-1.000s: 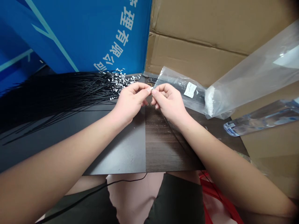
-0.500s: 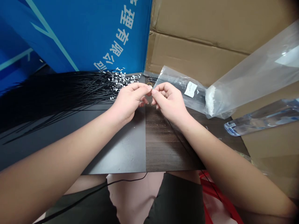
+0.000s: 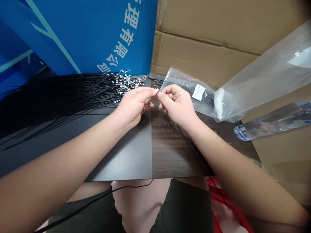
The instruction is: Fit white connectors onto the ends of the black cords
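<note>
Hands first: through the head camera I have both hands at the near left corner of a flat clear plastic bag with a white printed label [image 3: 184,90], which I use as my landmark. The left hand [image 3: 136,106], left of the bag, has thumb and forefinger pinched on a small white piece [image 3: 156,90], just beside the bag's left end. The right hand [image 3: 179,105], just in front of the bag, has thumb and forefinger drawn together by that same piece, fingertips close against the left hand's; I cannot tell whether they grip the piece or something hidden there. A thin black cable [image 3: 189,142] runs from under the right wrist, in front of the bag, toward the near edge of the dark wood-grain tabletop [image 3: 167,155]. Just left of the bag, behind the fingertips, lies a thin yellow ring [image 3: 155,86]. Further left of the bag: a broad heap of black cables with white tips [image 3: 73,94], spread over a smooth dark grey tabletop section [image 3: 121,158]. Right of the bag, against its end, a larger translucent plastic bag [image 3: 262,74], a bunched white mass [image 3: 219,105] at its lower end. Lower right of the bag, a clear blue-tinted plastic package [image 3: 272,124]; contents too blurred to read. Behind the bag, a brown cardboard sheet [image 3: 206,32]; behind and left of the bag, a blue panel with white characters [image 3: 92,35].
</note>
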Action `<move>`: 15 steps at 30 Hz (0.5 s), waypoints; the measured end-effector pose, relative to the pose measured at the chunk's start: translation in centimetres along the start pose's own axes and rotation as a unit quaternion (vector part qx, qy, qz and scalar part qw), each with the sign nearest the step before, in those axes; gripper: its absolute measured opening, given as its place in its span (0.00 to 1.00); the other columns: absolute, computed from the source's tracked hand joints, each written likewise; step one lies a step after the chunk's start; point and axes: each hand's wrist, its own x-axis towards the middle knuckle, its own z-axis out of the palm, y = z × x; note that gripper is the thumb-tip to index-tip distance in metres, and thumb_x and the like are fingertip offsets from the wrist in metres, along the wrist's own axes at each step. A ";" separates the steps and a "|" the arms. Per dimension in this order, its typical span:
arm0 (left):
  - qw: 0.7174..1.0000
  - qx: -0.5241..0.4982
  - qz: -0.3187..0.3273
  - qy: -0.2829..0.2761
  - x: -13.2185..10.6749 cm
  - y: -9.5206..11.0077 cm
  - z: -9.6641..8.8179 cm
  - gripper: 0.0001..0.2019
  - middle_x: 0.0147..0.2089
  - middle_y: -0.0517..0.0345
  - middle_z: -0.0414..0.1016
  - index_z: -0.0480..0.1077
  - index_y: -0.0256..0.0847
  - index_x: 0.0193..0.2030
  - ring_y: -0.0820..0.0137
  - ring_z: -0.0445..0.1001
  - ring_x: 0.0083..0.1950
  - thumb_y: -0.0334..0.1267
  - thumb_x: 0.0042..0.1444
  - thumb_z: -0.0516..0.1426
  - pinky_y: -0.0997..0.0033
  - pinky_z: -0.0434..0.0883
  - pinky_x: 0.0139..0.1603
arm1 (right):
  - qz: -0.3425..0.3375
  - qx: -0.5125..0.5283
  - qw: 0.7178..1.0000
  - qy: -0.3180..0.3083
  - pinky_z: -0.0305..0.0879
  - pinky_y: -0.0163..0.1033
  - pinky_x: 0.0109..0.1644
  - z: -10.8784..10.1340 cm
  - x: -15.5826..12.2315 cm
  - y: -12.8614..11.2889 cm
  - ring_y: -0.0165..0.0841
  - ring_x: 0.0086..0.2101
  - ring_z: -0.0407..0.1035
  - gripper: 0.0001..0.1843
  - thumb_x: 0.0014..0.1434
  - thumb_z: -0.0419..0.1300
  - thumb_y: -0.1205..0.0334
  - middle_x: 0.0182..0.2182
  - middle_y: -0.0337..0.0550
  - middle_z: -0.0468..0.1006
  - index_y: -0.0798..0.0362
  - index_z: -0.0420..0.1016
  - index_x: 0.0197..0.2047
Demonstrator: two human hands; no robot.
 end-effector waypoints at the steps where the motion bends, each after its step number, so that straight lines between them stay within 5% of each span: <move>1: 1.000 0.003 0.003 -0.001 0.0 0.0 0.0 0.08 0.36 0.56 0.80 0.79 0.37 0.34 0.78 0.71 0.29 0.37 0.51 0.71 0.77 0.69 0.29 | -0.001 -0.001 1.000 0.000 0.65 0.37 0.33 0.0 0.0 0.0 0.28 0.23 0.71 0.09 0.69 0.63 0.64 0.21 0.32 0.76 0.49 0.69 0.35; 15: 0.997 0.061 0.044 -0.027 0.2 -0.4 -0.3 0.06 0.37 0.55 0.81 0.79 0.38 0.33 0.75 0.72 0.30 0.38 0.52 0.68 0.72 0.69 0.31 | 0.012 -0.031 0.999 -0.001 0.57 0.36 0.29 -0.4 -0.1 -1.2 0.26 0.21 0.63 0.11 0.65 0.63 0.69 0.19 0.32 0.72 0.49 0.69 0.31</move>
